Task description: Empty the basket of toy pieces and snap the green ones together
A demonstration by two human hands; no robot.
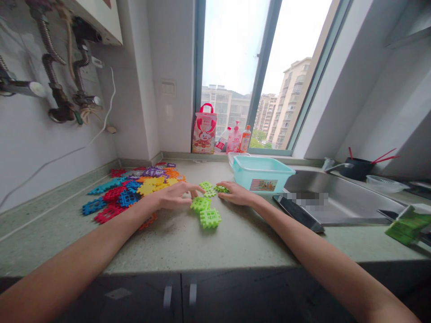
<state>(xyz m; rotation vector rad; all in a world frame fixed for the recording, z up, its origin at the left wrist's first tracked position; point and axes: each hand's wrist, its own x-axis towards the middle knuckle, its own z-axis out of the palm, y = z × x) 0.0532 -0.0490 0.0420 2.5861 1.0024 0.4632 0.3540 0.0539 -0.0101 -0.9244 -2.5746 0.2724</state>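
Observation:
My left hand [175,195] reaches over the counter from the left, its fingers stretched apart beside the light green interlocking blocks; nothing shows in its grasp. On the other side my right hand [237,194] has a green block [221,189] between its thumb and fingers, low over the counter. Between the hands lies another green block [207,188]. Closer to me are two more, a green lattice block [201,204] and a green window block [210,218]. Yellow blocks [151,185] lie just behind my left hand, partly hidden by it.
Red, blue, purple and orange blocks spread in a pile [128,198] at left. A turquoise plastic bin [266,168] stands behind my right hand, beside a steel sink [353,202]. A dark flat object [298,214] lies at the sink's edge. Bottles [235,141] line the windowsill.

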